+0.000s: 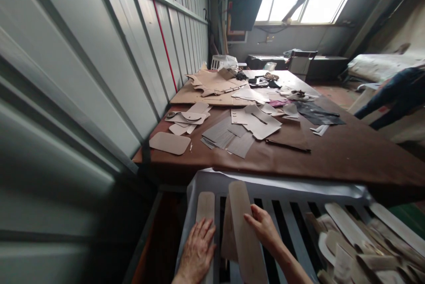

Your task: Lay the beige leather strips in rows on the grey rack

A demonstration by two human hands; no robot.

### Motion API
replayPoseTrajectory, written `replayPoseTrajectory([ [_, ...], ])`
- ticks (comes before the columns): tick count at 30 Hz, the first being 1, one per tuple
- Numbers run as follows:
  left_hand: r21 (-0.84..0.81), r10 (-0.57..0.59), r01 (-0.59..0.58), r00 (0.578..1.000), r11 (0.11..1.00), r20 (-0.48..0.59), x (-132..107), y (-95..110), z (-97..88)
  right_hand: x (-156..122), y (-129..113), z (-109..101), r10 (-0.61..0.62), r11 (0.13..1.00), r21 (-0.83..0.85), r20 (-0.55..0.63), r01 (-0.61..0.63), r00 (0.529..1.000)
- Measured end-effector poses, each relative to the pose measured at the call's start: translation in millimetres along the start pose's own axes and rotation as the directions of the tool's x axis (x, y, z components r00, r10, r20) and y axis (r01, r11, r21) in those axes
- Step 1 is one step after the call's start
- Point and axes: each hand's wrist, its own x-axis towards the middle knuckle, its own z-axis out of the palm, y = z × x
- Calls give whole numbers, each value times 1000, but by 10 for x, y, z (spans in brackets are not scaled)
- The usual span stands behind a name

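Note:
Flat on a long pale strip with a rounded end [205,204] lies my left hand [197,246], its fingers stretched out. My right hand [265,226] pinches the right edge of a second long pale strip [245,231], thumb on top. That second strip is tilted and partly covers a brownish piece [228,235] beneath it. The strips' near ends run out of view at the bottom. Both hands are over a slatted surface [297,217] with dark gaps and a whitish sheet [265,182] along its far edge.
At the right sits a heap of beige pieces [361,248]. Beyond is a brown-covered table [352,155] with grey sheets [224,133], white cut pieces [259,122] and cardboard [212,87]. A metal wall [66,76] closes the left side. Another person's dark sleeve [395,94] shows far right.

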Motion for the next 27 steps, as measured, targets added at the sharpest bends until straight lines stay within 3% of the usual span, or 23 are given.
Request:
replayPoseTrajectory([
  [3, -5, 5, -5, 1000, 1000, 2, -2, -4, -1, 9, -59, 1, 3, 991, -131, 53, 4, 999],
  [5, -16, 0, 0, 1000, 1000, 2, 5, -2, -9, -3, 49, 99, 55, 991, -123, 57, -47, 997],
  [8, -43, -10, 10, 1000, 999, -4, 34, 12, -39, -18, 330, 335, 133, 991, 8, 32, -134, 991],
  [12, -73, -40, 39, 999, 997, -17, 85, 40, -79, -15, 576, 583, 170, 965, 185, 87, -184, 982],
  [17, -108, -73, 73, 997, 991, 1, 113, 63, -69, 38, 592, 630, 168, 945, 257, 144, -201, 975],
  [27, -106, -88, 93, 995, 990, 54, 124, 71, -90, 94, 529, 740, 236, 968, 85, 28, -237, 971],
])
